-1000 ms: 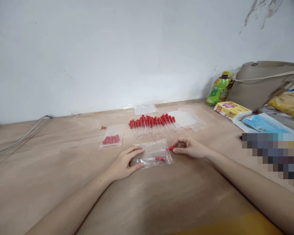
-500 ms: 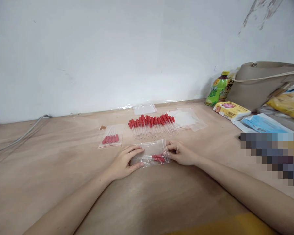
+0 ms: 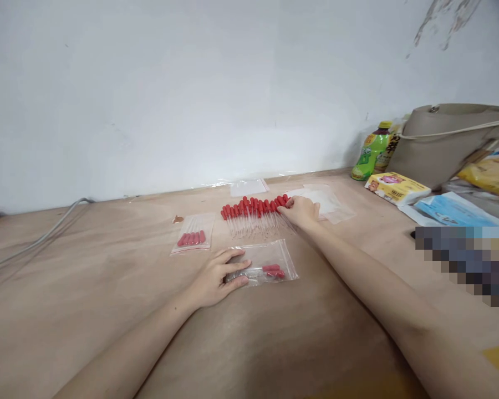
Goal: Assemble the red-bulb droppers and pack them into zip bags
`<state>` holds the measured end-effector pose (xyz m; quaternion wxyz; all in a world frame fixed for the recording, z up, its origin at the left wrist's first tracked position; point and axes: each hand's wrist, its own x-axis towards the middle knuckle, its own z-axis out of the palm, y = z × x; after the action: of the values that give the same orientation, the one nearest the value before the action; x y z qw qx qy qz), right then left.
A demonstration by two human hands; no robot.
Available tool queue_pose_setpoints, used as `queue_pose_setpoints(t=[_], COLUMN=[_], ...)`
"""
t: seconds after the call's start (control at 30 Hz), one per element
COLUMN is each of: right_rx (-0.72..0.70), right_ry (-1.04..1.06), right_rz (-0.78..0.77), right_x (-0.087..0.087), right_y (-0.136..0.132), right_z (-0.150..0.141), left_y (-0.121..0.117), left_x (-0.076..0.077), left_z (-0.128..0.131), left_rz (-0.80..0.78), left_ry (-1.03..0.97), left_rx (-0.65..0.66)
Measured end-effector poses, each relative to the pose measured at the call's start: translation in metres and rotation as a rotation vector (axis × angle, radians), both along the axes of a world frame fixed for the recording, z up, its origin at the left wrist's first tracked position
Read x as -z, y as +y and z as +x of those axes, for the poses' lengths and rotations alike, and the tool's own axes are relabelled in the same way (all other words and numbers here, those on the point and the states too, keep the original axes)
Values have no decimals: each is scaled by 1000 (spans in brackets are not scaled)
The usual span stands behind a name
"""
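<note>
My left hand [image 3: 220, 277] rests with spread fingers on the left end of a clear zip bag [image 3: 289, 257], pressing it to the table. Inside that bag lie a couple of droppers [image 3: 273, 271] with red bulbs, pointing right. My right hand [image 3: 301, 211] reaches to the right end of a row of loose red-bulbed droppers [image 3: 249, 208], its thumb and index finger pinched at a bulb there. The thin clear stems of the row point toward me. Left of it lies another zip bag [image 3: 205, 221], with several red-bulbed droppers in it.
Flat clear bags [image 3: 328, 199] lie behind my right hand, and another [image 3: 247, 187] sits near the wall. At right stand a green bottle [image 3: 372, 152], a yellow box [image 3: 397, 188], a blue packet [image 3: 457, 209] and a grey bag [image 3: 432, 144]. A cable [image 3: 45, 233] runs at left.
My right hand has left the open end of the zip bag and moved up to the loose droppers. My left hand stays on the bag, which now lies flatter.
</note>
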<state>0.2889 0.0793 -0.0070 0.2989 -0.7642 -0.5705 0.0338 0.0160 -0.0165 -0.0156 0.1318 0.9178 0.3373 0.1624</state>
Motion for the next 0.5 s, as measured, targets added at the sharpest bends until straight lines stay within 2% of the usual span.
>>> queue_pose_setpoints(t=[0.1, 0.2, 0.3, 0.4, 0.5], right_rx=[11, 26, -14, -193, -312], right_ry=[21, 69, 231, 540, 798], right_rz=[-107, -105, 59, 280, 332], right_x=[3, 2, -5, -9, -1], right_y=[8, 10, 5, -11, -42], right_z=[-7, -7, -3, 3, 10], left_y=[0, -1, -1, -1, -1], left_x=[0, 0, 0, 1, 1], left_z=[0, 0, 0, 0, 0], left_rz=[1, 1, 9, 6, 8], left_ry=[-2, -5, -7, 1, 2], left_rx=[-6, -7, -1, -1, -2])
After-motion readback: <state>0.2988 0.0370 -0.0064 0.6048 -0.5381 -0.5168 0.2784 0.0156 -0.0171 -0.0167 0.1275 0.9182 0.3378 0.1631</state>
